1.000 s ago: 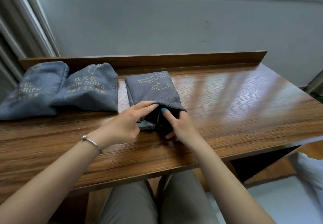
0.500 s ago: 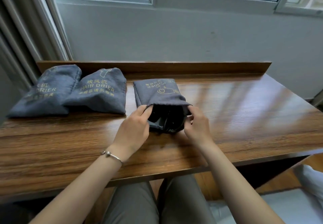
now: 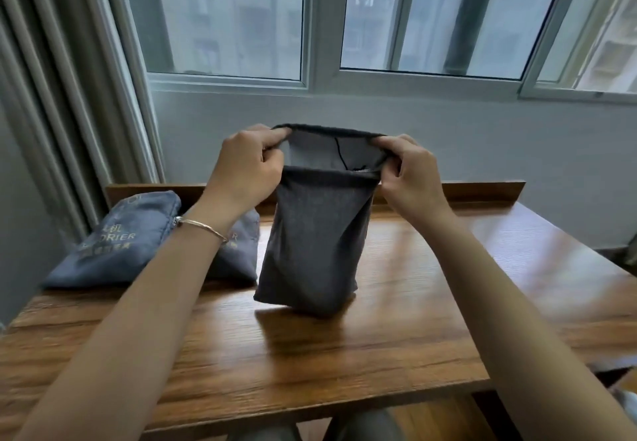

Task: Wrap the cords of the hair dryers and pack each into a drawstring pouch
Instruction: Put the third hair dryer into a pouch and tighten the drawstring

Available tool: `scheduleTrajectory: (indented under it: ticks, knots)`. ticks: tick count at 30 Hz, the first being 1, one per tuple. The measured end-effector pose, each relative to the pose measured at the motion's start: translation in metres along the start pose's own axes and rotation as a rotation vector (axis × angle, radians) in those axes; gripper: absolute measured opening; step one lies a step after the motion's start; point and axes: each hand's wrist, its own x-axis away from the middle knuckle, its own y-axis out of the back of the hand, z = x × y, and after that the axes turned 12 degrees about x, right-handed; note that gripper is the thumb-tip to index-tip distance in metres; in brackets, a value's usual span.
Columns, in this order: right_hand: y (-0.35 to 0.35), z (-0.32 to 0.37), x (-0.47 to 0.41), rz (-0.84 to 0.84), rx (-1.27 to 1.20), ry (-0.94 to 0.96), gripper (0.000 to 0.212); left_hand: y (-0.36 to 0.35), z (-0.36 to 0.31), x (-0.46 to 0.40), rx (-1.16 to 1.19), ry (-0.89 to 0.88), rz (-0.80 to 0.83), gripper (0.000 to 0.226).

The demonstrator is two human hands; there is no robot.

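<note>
The grey drawstring pouch (image 3: 315, 240), which half a second before had lain flat on the tabletop (image 3: 431, 302) with its mouth toward the person, was now held upright, its bottom resting on the wood near the middle. The left hand (image 3: 246, 168) and the right hand (image 3: 408, 173) were each curled round one side of the rim, the fingers pinching the hem so that the mouth was stretched wide. A thin black cord (image 3: 339, 154) was seen inside the opening; the hair dryer itself was hidden by the fabric, though the bulging lower half suggested it had been dropped to the bottom. The step in hand was judged to be settling the load before the drawstring is pulled. Two packed pouches (image 3: 113, 244) lay at the far left, just beside the raised one and partly hidden behind the left forearm; nothing was seen to obstruct closing.
</note>
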Motion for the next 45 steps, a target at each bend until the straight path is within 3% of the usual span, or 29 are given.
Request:
scheduleTrajectory:
  ticks: [3,6,11,18,25,33,38,43,45]
  knots:
    - [-0.020,-0.013,-0.003,0.088,0.021,-0.076,0.041,-0.012,0.018,-0.013,-0.022,0.092,0.109,0.041]
    - [-0.029,-0.020,-0.013,0.082,0.041,-0.123,0.041,-0.024,0.024,-0.026,-0.036,0.088,0.116,0.041]
    - [-0.024,-0.021,-0.026,-0.028,0.075,-0.106,0.037,-0.029,0.019,-0.035,-0.063,-0.067,0.078,0.041]
    - [-0.040,-0.046,0.043,0.020,0.082,-0.090,0.040,-0.055,0.059,0.049,-0.191,-0.215,0.250,0.052]
    - [-0.047,-0.059,0.150,0.159,0.093,-0.163,0.040,-0.072,0.067,0.157,-0.139,-0.118,0.345,0.064]
    - [-0.051,-0.050,0.205,0.217,0.177,-0.418,0.010,-0.096,0.054,0.200,-0.112,-0.008,0.361,0.072]
    - [-0.059,-0.031,0.206,0.160,0.385,-0.463,0.032,-0.108,0.048,0.186,-0.128,-0.018,0.303,0.072]
    - [-0.078,-0.008,0.202,0.433,0.550,-0.608,0.066,-0.123,0.054,0.171,-0.272,0.016,0.303,0.066]
    - [-0.088,-0.003,0.198,0.440,0.564,-0.672,0.065,-0.129,0.055,0.166,-0.324,0.011,0.334,0.068]
